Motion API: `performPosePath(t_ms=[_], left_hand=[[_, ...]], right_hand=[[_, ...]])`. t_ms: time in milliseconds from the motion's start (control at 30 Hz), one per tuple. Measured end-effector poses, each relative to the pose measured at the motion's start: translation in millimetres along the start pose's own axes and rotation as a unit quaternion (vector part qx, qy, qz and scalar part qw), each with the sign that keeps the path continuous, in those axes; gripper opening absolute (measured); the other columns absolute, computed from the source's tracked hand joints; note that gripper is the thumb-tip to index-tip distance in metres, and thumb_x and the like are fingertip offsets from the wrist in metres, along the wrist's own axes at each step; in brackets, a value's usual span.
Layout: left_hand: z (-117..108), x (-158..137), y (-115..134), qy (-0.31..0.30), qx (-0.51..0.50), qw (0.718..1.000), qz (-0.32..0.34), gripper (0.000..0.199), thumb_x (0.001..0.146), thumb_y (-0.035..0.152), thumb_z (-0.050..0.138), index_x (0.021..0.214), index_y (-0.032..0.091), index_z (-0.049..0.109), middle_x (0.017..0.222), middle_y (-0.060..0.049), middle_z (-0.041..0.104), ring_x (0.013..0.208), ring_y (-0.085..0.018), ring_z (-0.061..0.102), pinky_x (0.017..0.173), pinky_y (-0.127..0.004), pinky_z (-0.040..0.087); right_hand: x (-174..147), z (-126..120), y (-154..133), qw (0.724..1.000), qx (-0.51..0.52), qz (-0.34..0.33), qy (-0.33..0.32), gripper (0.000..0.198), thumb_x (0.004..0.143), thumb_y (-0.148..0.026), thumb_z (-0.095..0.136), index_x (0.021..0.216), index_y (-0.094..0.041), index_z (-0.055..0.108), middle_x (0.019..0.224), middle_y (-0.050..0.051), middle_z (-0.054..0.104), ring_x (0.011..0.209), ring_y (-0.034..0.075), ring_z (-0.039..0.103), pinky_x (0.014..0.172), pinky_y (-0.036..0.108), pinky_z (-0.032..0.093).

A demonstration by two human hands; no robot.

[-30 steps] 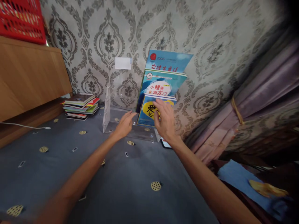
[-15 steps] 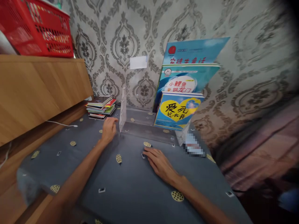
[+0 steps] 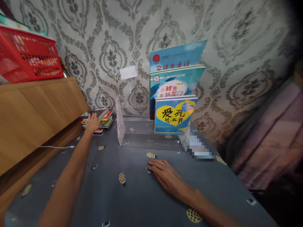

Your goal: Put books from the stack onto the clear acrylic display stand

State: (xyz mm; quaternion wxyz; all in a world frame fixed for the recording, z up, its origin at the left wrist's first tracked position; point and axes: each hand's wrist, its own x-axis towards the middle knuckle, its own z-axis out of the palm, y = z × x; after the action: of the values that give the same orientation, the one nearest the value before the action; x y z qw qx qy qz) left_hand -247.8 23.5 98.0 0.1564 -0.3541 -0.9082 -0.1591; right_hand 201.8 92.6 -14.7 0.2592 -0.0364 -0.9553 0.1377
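Note:
My left hand point(image 3: 93, 123) reaches to a stack of books point(image 3: 108, 121) at the back left, its fingers spread on the near upper side of the pile. Whether it grips one of them cannot be made out. My right hand point(image 3: 165, 176) lies flat on the tablecloth, fingers stretched out, holding nothing. Ahead of it stands a clear tiered rack point(image 3: 120, 124). On the rack's right side stand a blue book with a yellow heart point(image 3: 176, 116), a teal book point(image 3: 191, 78) behind it and a taller blue book point(image 3: 177, 55) at the back.
A wooden cabinet point(image 3: 42, 107) runs along the left, with a red basket point(image 3: 39, 60) on top. A white cable point(image 3: 58, 147) lies at the left table edge. A blurred-out flat thing point(image 3: 201, 148) lies right of the rack. Pinkish cloth point(image 3: 265, 145) hangs at the right.
My left hand has moved from beside the rack, back and left onto the book stack. The right hand stays flat on the table. The whole view has shifted slightly.

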Motion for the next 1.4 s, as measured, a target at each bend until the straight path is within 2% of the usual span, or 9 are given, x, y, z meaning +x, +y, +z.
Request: performPosePath(t_ms=[233,333,467,600,833,967,1200,1300,1400], left_hand=[[11,18,-3,-0.064,0.084,0.994,0.041,0.057,0.097,0.041,0.04,0.143,0.009,0.047,0.151,-0.025,0.047,0.148,-0.044,0.027,0.107,-0.081,0.019],[9,14,-6,-0.062,0.115,0.989,0.076,0.052,0.099,0.038,0.037,0.143,0.012,0.046,0.146,-0.024,0.053,0.147,-0.039,0.032,0.11,-0.077,0.019],[-1,9,-13,-0.06,0.144,0.983,0.1,0.047,0.1,0.038,0.036,0.138,0.016,0.051,0.14,-0.022,0.058,0.137,-0.037,0.045,0.109,-0.067,0.031],[-10,8,-22,-0.059,0.164,0.981,0.088,0.056,0.097,0.045,0.041,0.144,0.015,0.045,0.146,-0.022,0.052,0.137,-0.039,0.043,0.106,-0.061,0.039],[-2,11,-25,-0.067,0.173,0.982,0.044,0.054,0.095,0.041,0.045,0.14,0.012,0.048,0.145,-0.027,0.051,0.137,-0.042,0.044,0.101,-0.072,0.038],[1,8,-25,-0.055,0.172,0.982,0.063,0.041,0.097,0.033,0.041,0.132,0.018,0.055,0.139,-0.022,0.059,0.137,-0.038,0.046,0.103,-0.073,0.034],[-14,-1,-24,-0.013,0.187,0.973,0.133,0.042,0.1,0.032,0.03,0.111,0.01,0.065,0.115,-0.024,0.07,0.119,-0.037,0.061,0.101,-0.06,0.04],[-20,-9,-22,0.009,0.188,0.968,0.163,0.048,0.102,0.037,0.026,0.112,0.011,0.064,0.117,-0.024,0.069,0.12,-0.036,0.06,0.103,-0.054,0.039],[-16,-22,-19,0.026,0.194,0.961,0.196,0.05,0.098,0.044,0.037,0.127,0.01,0.059,0.129,-0.025,0.063,0.127,-0.038,0.055,0.105,-0.053,0.039]], right_hand=[[1,-8,-3,0.999,0.004,0.028,-0.045,0.037,0.096,-0.01,0.043,0.121,-0.02,0.068,0.129,0.012,0.069,0.123,0.024,0.062,0.105,0.046,0.048],[2,-7,-2,0.998,0.002,0.026,-0.056,0.037,0.096,-0.011,0.041,0.121,-0.019,0.068,0.131,0.014,0.068,0.124,0.026,0.061,0.106,0.048,0.048],[2,-5,-2,0.998,-0.002,0.026,-0.064,0.037,0.096,-0.01,0.042,0.122,-0.017,0.067,0.132,0.014,0.068,0.125,0.027,0.061,0.105,0.049,0.049],[1,-4,-2,0.997,-0.006,0.027,-0.066,0.037,0.095,-0.008,0.042,0.121,-0.016,0.067,0.131,0.014,0.068,0.125,0.027,0.061,0.105,0.049,0.049],[1,-1,0,0.998,-0.002,0.022,-0.053,0.036,0.096,-0.01,0.044,0.122,-0.018,0.067,0.13,0.013,0.069,0.125,0.026,0.061,0.105,0.048,0.049],[1,0,2,0.998,0.0,0.026,-0.062,0.035,0.096,-0.011,0.044,0.123,-0.018,0.067,0.131,0.013,0.068,0.125,0.026,0.06,0.105,0.047,0.048],[0,-3,-1,0.998,0.008,0.031,-0.061,0.037,0.096,-0.011,0.045,0.123,-0.02,0.067,0.132,0.013,0.068,0.126,0.026,0.06,0.107,0.048,0.047],[1,-5,-2,0.997,0.004,0.034,-0.062,0.036,0.096,-0.011,0.044,0.122,-0.019,0.067,0.131,0.013,0.068,0.126,0.027,0.059,0.107,0.049,0.046],[1,-5,-3,0.998,0.008,0.038,-0.057,0.036,0.096,-0.011,0.044,0.122,-0.019,0.068,0.131,0.013,0.068,0.126,0.026,0.059,0.107,0.048,0.046]])
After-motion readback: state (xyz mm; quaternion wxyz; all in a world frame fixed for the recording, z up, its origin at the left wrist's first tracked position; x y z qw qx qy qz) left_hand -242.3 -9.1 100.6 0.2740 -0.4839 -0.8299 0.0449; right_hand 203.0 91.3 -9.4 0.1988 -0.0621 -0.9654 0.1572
